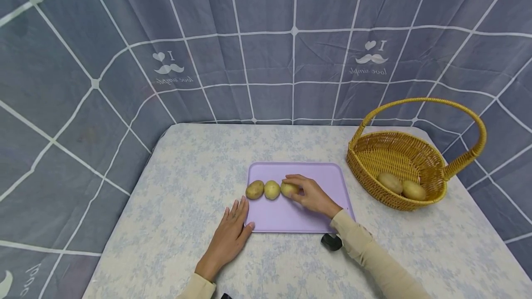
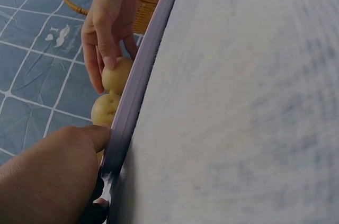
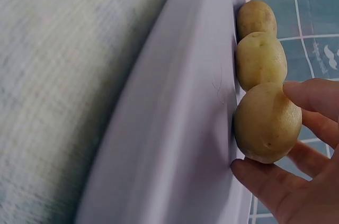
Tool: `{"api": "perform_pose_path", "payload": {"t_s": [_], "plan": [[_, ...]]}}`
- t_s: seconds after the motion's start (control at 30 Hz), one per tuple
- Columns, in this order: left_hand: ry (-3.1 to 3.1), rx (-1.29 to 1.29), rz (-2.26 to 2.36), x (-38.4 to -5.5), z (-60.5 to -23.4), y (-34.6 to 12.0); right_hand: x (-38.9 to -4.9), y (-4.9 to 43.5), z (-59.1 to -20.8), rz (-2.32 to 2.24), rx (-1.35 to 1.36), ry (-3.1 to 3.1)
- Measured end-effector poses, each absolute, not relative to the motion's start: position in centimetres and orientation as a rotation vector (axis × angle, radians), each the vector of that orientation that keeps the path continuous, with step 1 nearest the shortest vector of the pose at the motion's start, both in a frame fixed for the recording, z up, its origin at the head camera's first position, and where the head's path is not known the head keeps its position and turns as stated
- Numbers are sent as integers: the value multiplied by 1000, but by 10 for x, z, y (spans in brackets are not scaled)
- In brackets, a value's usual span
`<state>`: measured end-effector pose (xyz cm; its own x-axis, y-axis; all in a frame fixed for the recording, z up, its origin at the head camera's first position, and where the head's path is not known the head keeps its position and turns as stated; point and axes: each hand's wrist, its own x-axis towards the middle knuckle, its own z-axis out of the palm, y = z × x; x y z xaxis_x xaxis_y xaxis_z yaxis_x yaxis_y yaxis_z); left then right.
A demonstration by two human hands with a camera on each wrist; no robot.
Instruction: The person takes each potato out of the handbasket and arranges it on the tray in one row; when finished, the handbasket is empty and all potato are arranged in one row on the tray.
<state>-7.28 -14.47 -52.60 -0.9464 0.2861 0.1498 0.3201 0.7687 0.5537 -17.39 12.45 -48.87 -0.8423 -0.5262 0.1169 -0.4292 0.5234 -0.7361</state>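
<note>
Three potatoes lie in a row on a light purple tray: a browner left potato, a paler middle potato and a right potato. My right hand grips the right potato between thumb and fingers. That potato touches the middle potato in the right wrist view. My left hand rests with straight fingers at the tray's left edge, fingertips close to the left potato. In the left wrist view, the left hand partly hides the row.
A wicker basket with a tall handle stands right of the tray and holds two potatoes. A small black object lies below the tray, near the right sleeve. Patterned cloth covers the table; a grey-blue gridded curtain hangs behind.
</note>
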Motion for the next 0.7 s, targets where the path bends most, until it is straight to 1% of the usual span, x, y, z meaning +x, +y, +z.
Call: {"api": "perform_pose_path", "payload": {"t_s": [0.7], "plan": [[-2935, -468, -954, -72, -523, -145, -174, 125, -487, -1193, -887, 2645]]}}
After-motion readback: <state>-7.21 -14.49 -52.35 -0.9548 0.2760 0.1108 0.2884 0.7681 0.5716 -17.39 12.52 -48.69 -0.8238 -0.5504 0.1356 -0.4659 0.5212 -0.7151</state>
